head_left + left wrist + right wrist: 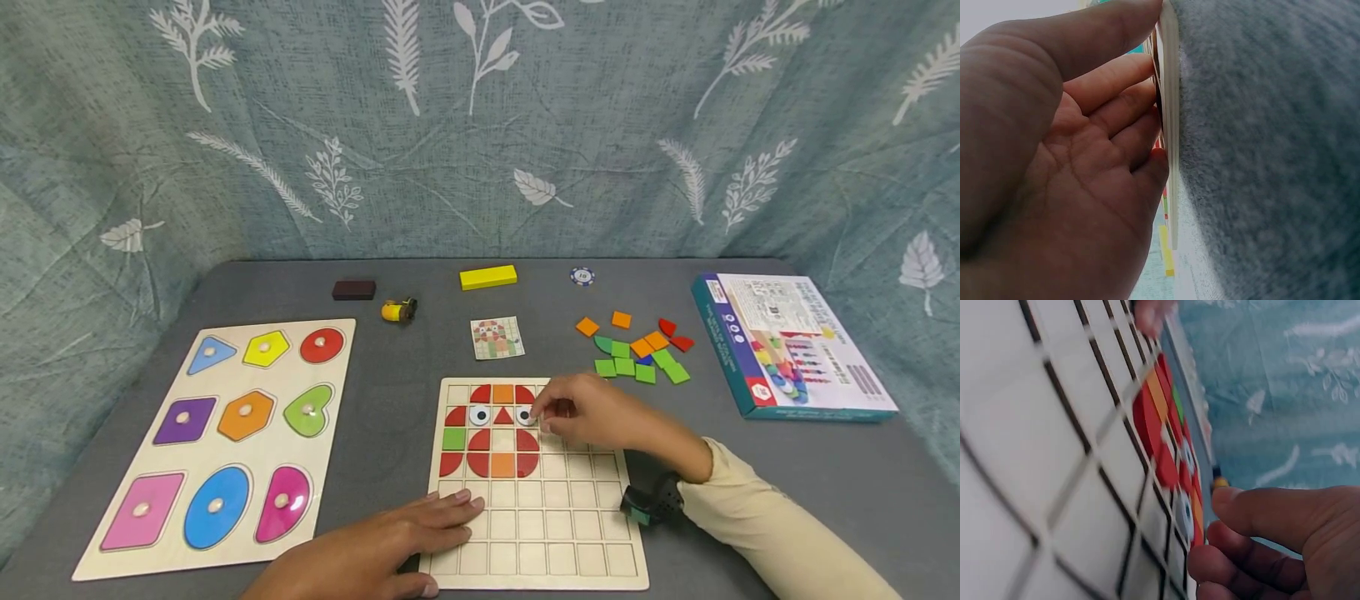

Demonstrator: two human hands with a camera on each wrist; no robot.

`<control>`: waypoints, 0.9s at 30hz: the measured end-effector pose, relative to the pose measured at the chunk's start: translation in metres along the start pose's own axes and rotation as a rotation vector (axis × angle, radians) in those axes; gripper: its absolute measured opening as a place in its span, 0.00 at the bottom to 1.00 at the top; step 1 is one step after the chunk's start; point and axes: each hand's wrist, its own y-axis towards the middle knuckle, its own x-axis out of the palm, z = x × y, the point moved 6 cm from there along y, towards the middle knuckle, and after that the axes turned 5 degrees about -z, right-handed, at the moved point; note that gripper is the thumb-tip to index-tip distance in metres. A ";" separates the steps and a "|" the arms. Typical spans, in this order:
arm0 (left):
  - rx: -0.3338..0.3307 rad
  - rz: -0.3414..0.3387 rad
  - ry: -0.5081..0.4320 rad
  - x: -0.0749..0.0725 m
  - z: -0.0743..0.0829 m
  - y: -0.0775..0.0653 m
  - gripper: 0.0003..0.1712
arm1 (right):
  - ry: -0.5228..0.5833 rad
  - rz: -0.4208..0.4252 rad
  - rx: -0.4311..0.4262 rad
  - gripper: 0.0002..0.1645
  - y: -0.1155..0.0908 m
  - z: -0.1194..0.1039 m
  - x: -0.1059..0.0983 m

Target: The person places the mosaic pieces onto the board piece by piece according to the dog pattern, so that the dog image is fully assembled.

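Observation:
A pale wooden grid board [557, 525] lies in front of me, with red, orange and green tiles and two eye tiles forming a face in its upper left. My right hand [592, 410] is over the board's upper part, fingers bent, fingertips beside the right-hand eye tile [524, 414]. In the right wrist view the thumb [1260, 512] stands slightly apart from the bent fingers, and no piece shows between them. My left hand [390, 542] rests on the board's lower left with fingers extended. Its palm and thumb show beside the board's edge [1171, 94] in the left wrist view.
Loose green tiles [624, 366], orange tiles and red tiles lie behind the board, right. A pattern card [497, 337] lies behind it. The shape puzzle [255, 458] is left; a box [795, 342] is right. Farther back are yellow [488, 277] and dark blocks [353, 290].

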 end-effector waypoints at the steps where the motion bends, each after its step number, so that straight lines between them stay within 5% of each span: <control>1: 0.001 0.000 -0.003 0.000 0.000 0.000 0.34 | -0.004 0.017 0.008 0.07 -0.001 0.003 -0.004; 15: -0.009 -0.015 -0.023 -0.002 0.000 -0.001 0.33 | -0.108 0.225 0.207 0.12 -0.021 0.052 -0.050; 27: 0.017 0.001 -0.018 -0.003 0.000 -0.001 0.34 | -0.160 0.234 0.264 0.15 -0.022 0.067 -0.058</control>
